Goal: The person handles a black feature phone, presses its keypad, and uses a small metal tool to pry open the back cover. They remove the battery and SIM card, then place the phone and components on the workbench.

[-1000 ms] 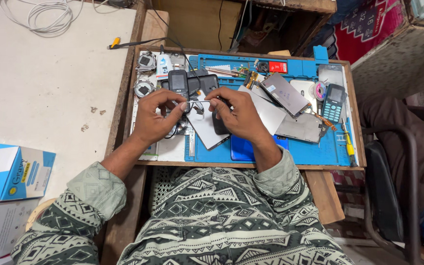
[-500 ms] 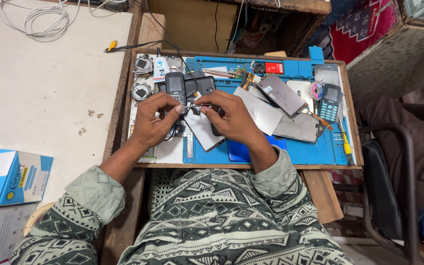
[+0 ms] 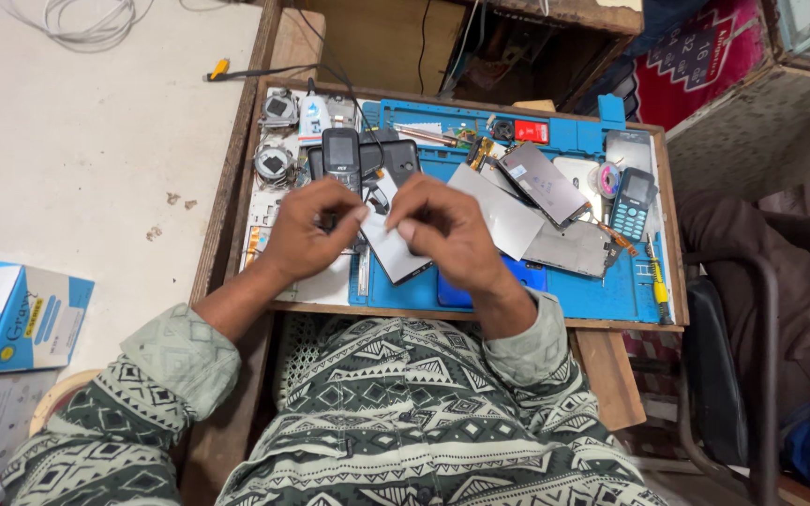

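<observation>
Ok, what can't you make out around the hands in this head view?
- What the left hand and right hand pinch: hidden by fingers.
- Blue flat phone: mostly under the right wrist.
- Small parts on the blue rubber work mat: too small.

A blue mat covers the small wooden table, with a blue keypad phone, a red part and a yellow-handled screwdriver lying on it. White cable coils on the pale floor at upper left. A blue box sits at the left edge.
</observation>
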